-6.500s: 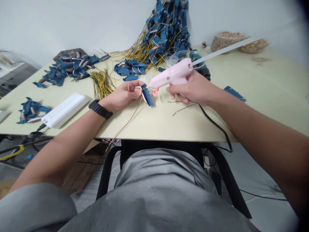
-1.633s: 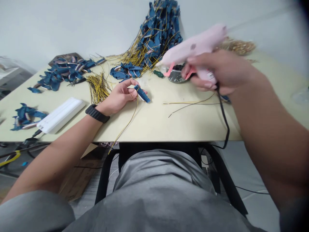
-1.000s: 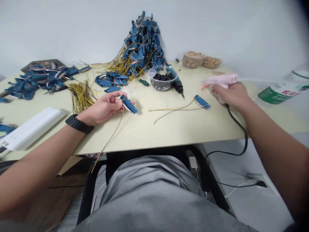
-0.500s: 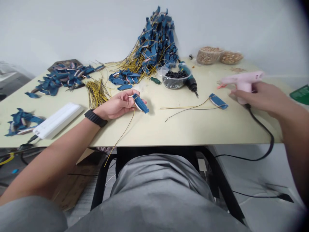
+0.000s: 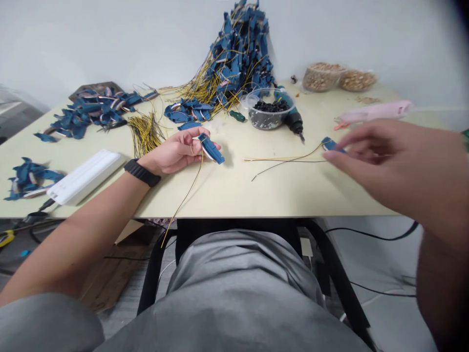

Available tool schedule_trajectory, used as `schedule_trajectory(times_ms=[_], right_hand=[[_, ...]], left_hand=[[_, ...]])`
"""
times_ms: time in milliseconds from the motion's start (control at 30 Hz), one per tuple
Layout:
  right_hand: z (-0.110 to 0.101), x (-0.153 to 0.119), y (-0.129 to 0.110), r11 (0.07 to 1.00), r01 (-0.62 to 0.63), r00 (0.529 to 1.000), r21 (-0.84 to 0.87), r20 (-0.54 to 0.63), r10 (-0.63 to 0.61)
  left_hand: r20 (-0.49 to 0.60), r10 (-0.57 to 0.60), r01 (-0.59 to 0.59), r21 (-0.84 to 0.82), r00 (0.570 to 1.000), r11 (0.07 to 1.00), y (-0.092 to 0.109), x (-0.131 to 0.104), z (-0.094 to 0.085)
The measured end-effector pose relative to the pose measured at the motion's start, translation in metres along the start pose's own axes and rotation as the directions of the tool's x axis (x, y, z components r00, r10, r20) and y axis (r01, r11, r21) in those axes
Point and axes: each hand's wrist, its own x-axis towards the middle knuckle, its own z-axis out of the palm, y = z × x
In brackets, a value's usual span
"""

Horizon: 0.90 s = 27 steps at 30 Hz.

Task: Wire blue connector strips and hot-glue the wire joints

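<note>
My left hand (image 5: pixel 182 151) is closed on a blue piece (image 5: pixel 211 148) with a pale edge, pinching it above the table. A thin yellow and dark wire (image 5: pixel 186 194) hangs from that piece past the table's front edge. At the right, my right hand (image 5: pixel 388 164) is over a second blue piece (image 5: pixel 329 143), thumb and fingers apart and partly covering it. Wires (image 5: pixel 286 159) from this piece run left along the tabletop. Behind the right hand lies a pink glue gun (image 5: pixel 377 112), its handle hidden by the hand.
A tall heap of wired blue pieces (image 5: pixel 238 54) leans on the wall. Before it stand a tub of black parts (image 5: pixel 269 115) and a power drill (image 5: pixel 294 122). A white box (image 5: pixel 86 177), a wire bundle (image 5: pixel 144 134) and more blue pieces (image 5: pixel 91 112) lie left.
My right hand has let go of the glue gun, which now rests on the table, and has moved left and forward to the second blue piece. The left hand keeps its piece.
</note>
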Motion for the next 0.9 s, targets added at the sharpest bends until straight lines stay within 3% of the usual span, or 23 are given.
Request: schedule_trajectory(times_ms=[67, 133, 300, 533, 633, 900], right_hand=[[0.01, 0.03, -0.047, 0.987, 0.155, 0.976, 0.047, 0.144, -0.161], [0.022, 0.061, -0.078, 0.97, 0.228, 0.939, 0.09, 0.241, -0.243], [0.053, 0.108, -0.114, 0.965, 0.214, 0.88, 0.152, 0.399, -0.258], [0.096, 0.115, -0.136, 0.91, 0.192, 0.803, 0.367, 0.474, -0.36], [0.112, 0.109, -0.137, 0.897, 0.171, 0.816, 0.407, 0.451, -0.36], [0.133, 0.097, -0.132, 0.877, 0.158, 0.832, 0.454, 0.417, -0.366]], left_hand=[[-0.012, 0.013, -0.013, 0.005, 1.0, 1.0, 0.006, -0.001, -0.001], [-0.044, 0.026, -0.025, 0.015, 0.999, 1.0, 0.012, -0.003, -0.003], [-0.118, 0.023, -0.017, 0.047, 0.993, 0.999, 0.016, -0.002, -0.006], [-0.065, 0.008, -0.008, 0.004, 0.998, 1.0, 0.006, 0.003, -0.008], [-0.013, 0.004, -0.004, 0.008, 1.0, 1.0, 0.006, 0.005, -0.009], [-0.043, -0.026, 0.028, 0.031, 0.999, 0.999, 0.006, 0.005, -0.003]])
